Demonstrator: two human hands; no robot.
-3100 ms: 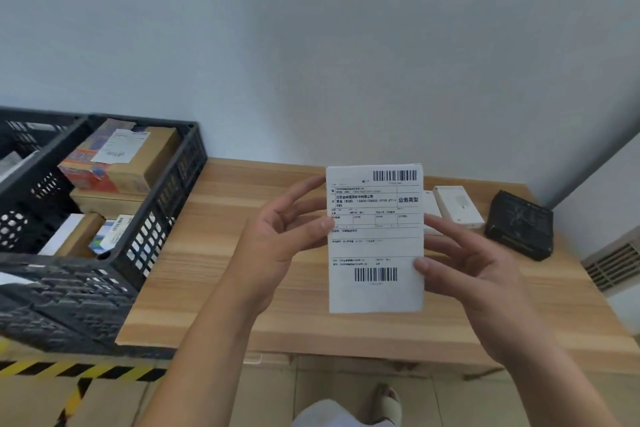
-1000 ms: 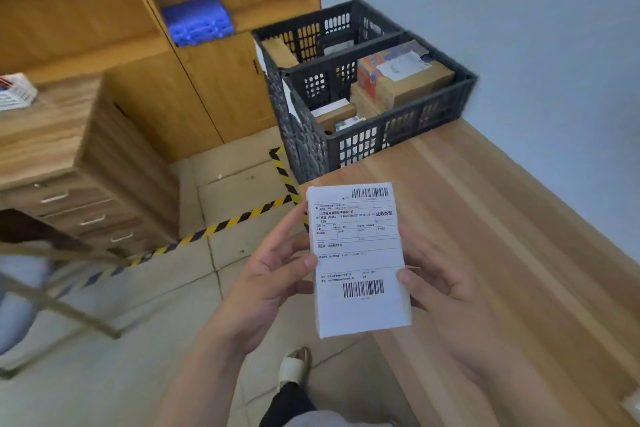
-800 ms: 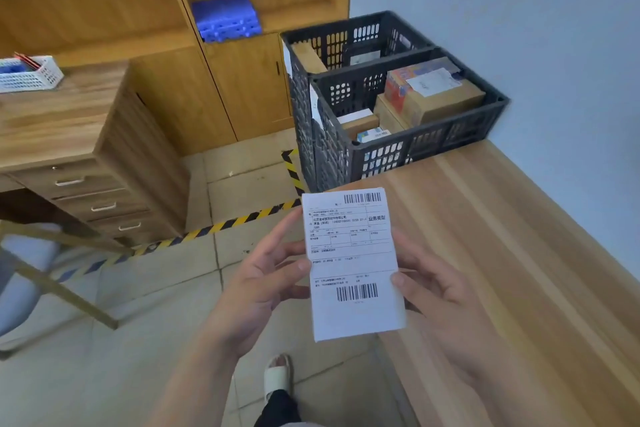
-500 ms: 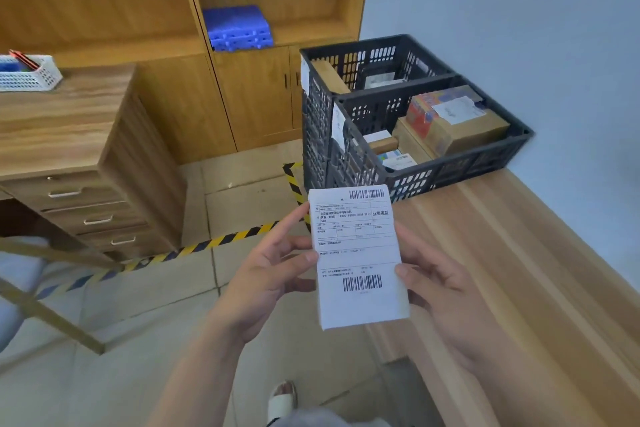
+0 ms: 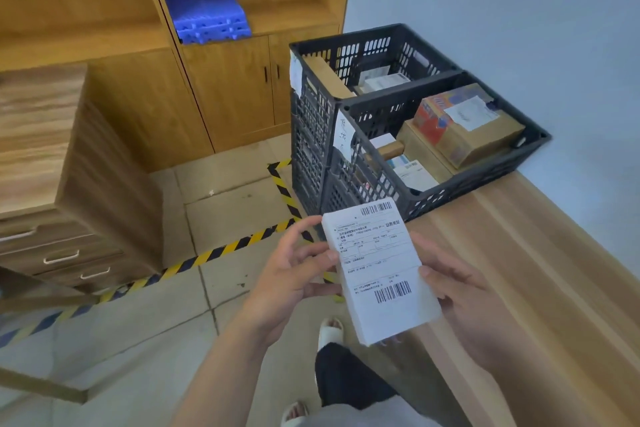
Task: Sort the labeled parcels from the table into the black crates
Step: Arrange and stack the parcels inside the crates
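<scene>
Parcel [image 5: 381,274] is grasped between left hand [image 5: 287,284] and right hand [image 5: 474,308], label up, tilted, held off the surface [image 5: 540,270] edge, near the crates [image 5: 433,198], which already hold boxes.

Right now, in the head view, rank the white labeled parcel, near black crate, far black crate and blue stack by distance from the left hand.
1. White labeled parcel, held by the left hand.
2. Near black crate, ahead-right.
3. Far black crate, behind it.
4. Blue stack, on the shelf.
</scene>
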